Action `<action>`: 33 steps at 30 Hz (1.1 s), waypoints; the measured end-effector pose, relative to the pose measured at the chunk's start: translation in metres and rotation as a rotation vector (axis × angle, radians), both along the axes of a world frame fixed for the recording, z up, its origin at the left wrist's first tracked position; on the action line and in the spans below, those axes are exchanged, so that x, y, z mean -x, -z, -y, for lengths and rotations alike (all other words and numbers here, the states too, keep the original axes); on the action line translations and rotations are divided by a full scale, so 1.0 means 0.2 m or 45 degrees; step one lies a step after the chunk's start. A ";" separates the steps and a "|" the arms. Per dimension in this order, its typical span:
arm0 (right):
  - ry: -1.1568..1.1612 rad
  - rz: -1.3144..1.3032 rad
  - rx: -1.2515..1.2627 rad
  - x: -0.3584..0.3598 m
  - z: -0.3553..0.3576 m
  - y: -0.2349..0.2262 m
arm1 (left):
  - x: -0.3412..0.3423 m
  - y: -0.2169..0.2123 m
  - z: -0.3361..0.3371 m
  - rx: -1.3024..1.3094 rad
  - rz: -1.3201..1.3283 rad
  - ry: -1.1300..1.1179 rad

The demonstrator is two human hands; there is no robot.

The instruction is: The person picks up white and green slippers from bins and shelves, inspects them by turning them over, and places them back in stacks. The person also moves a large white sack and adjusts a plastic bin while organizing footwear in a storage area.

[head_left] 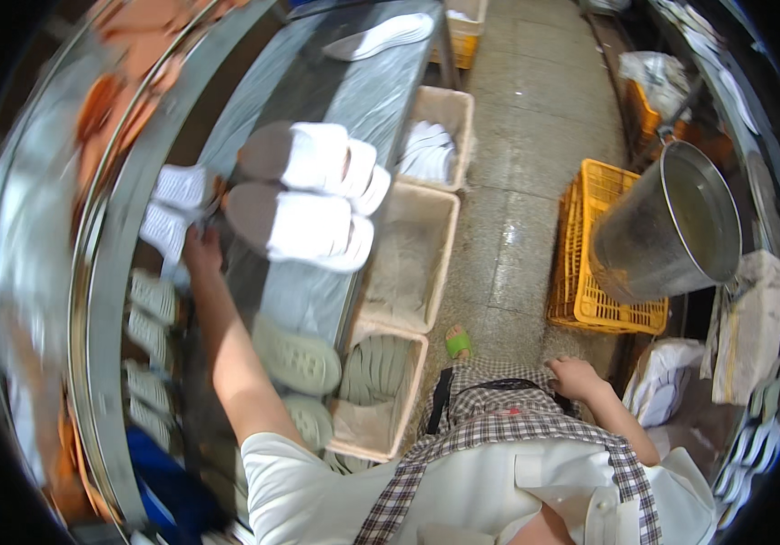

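Observation:
My left hand [202, 252] reaches far left across the work table, its thumb and fingers closed at the edge of a white slipper [164, 232] with a ridged surface. A second white slipper [181, 186] lies right beside it. Part of my fingers is dark and blurred. To the right of that hand, white slippers with brown insoles [294, 222] stand in a row on the table. My right hand [575, 378] hangs by my hip next to the checked apron [499, 422], loosely open and holding nothing.
Green slippers [152, 298] line the left side; more green ones [297, 356] lie nearer me. Beige bins [405, 259] border the table, one holding green straps [375, 371]. A metal bucket [621, 245] stands on yellow crates [571, 236] at right. A white sole [390, 38] lies farther up.

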State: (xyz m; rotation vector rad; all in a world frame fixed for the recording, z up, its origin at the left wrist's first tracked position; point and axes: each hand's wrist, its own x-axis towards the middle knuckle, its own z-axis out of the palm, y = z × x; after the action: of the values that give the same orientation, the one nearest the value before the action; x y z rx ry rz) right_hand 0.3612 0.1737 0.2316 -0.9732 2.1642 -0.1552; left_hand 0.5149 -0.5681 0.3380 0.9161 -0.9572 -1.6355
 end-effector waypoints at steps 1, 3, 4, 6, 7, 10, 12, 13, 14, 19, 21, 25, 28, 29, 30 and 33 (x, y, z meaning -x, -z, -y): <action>0.001 0.021 0.060 0.01 0.06 -0.01 | 0.01 0.06 0.14 0.299 0.541 0.138; 0.060 0.068 0.172 0.03 0.17 -0.03 | 0.06 0.16 0.35 0.807 1.502 0.094; 0.114 0.063 0.140 0.06 0.21 -0.04 | 0.09 0.19 0.44 0.686 1.451 0.070; 0.203 0.061 0.113 0.09 0.29 -0.06 | 0.17 0.25 0.55 0.339 1.102 -0.022; 0.220 0.039 0.067 0.11 0.32 -0.06 | 0.21 0.27 0.59 0.208 0.913 -0.068; 0.205 -0.011 0.013 0.14 0.38 -0.06 | 0.28 0.30 0.67 0.059 0.597 -0.163; 0.160 0.011 -0.008 0.16 0.41 -0.04 | 0.31 0.28 0.72 -0.006 0.429 -0.182; 0.137 0.012 -0.014 0.17 0.42 -0.03 | 0.32 0.25 0.75 -0.046 0.330 -0.163; 0.125 0.023 -0.024 0.18 0.43 -0.01 | 0.35 0.21 0.77 -0.091 0.228 -0.134; 0.043 0.037 -0.020 0.29 0.49 0.05 | 0.52 -0.20 0.69 -0.216 -0.149 0.296; -0.021 -0.039 0.193 0.37 0.52 0.05 | 0.61 -0.39 0.49 -0.192 -0.121 0.401; -0.114 -0.160 0.478 0.59 0.62 -0.02 | 0.81 -0.68 -0.16 -0.101 -0.055 0.647; 0.044 -0.161 0.933 0.74 0.69 -0.16 | 0.91 -0.83 -0.72 -0.387 -0.050 0.926; 0.200 0.024 1.024 0.77 0.70 -0.23 | 0.94 -0.84 -0.92 -0.493 -0.068 0.988; 0.338 0.205 1.143 0.80 0.70 -0.30 | 0.94 -0.83 -1.13 -0.425 -0.024 1.064; 0.638 0.800 1.437 0.86 0.73 -0.47 | 0.88 -0.67 -1.78 -0.336 -0.167 1.156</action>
State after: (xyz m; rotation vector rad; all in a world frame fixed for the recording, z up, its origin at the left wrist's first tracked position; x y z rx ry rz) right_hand 0.1900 0.0270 0.3256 -0.7190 1.5722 -1.7927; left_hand 0.3381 -0.2119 0.4730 0.5352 -1.1646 -2.5980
